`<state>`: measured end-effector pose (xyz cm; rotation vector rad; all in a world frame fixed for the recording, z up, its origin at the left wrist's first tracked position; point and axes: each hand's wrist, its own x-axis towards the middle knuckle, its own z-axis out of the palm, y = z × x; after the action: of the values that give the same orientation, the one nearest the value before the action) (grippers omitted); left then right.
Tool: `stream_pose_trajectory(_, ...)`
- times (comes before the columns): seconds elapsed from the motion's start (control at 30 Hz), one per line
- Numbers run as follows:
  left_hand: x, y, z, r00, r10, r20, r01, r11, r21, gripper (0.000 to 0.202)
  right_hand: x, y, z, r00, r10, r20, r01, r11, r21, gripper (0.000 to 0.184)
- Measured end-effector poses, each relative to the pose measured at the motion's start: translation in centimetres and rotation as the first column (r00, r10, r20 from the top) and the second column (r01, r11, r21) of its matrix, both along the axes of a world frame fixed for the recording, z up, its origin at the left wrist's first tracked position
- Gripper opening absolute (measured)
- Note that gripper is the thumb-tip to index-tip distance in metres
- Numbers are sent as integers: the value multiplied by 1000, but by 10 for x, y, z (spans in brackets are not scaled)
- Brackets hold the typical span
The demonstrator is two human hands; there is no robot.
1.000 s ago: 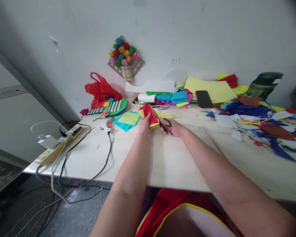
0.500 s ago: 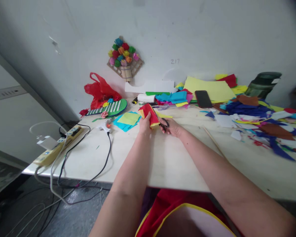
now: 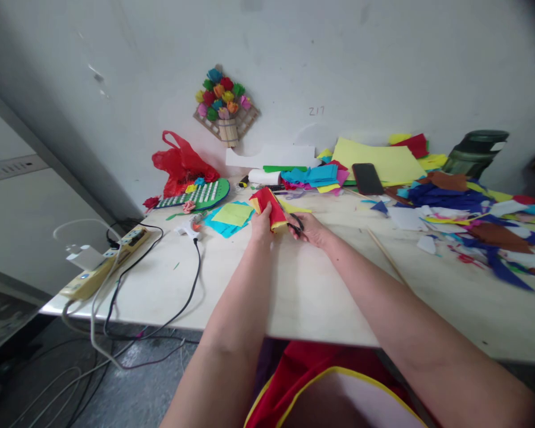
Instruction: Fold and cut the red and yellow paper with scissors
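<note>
My left hand (image 3: 262,224) is closed on a small stack of red and yellow paper (image 3: 274,211), holding it above the table. Dark-handled scissors (image 3: 298,222) are in my right hand (image 3: 310,229), with its fingers around the handles. The scissors lie against the right edge of the red and yellow paper; their blades are mostly hidden. Just left of my left hand, a yellow-green square of paper (image 3: 232,214) rests on blue paper sheets (image 3: 224,229).
A glue gun (image 3: 189,230) with a black cord and a power strip (image 3: 89,279) are at left. A wooden stick (image 3: 387,255) lies right of my hands. Farther back are a phone (image 3: 368,179), a red plastic bag (image 3: 182,163) and blue folded paper (image 3: 316,175); paper scraps (image 3: 494,236) cover the right.
The scissors and my right hand have shifted very slightly at the paper's edge. My left hand keeps its hold on the paper almost unmoved.
</note>
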<state>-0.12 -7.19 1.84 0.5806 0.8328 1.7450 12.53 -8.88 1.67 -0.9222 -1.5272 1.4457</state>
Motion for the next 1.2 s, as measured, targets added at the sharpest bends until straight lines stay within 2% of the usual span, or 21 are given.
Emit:
stream_pose_trajectory(0.27,-3,4,-2,1000,14,7,-14,1000,7,19,3,-1,3,1000,22,-5,-22,999,-31,37)
stream_pose_trajectory(0.57,-1,0,2,1000,-19,19,18,999,44,21,6,-3,7,999,39,2,-39,999,22,35)
stream_pose_trajectory(1.0,5,-4,8,999,-12,29,13,999,-46,17,7,-1,5,999,34,12,-35,995,89,37)
stream_pose_trajectory(1.2,5,-3,7,999,-24,41,25,1000,-18,17,5,-2,5,1000,13,11,-14,997,79,35)
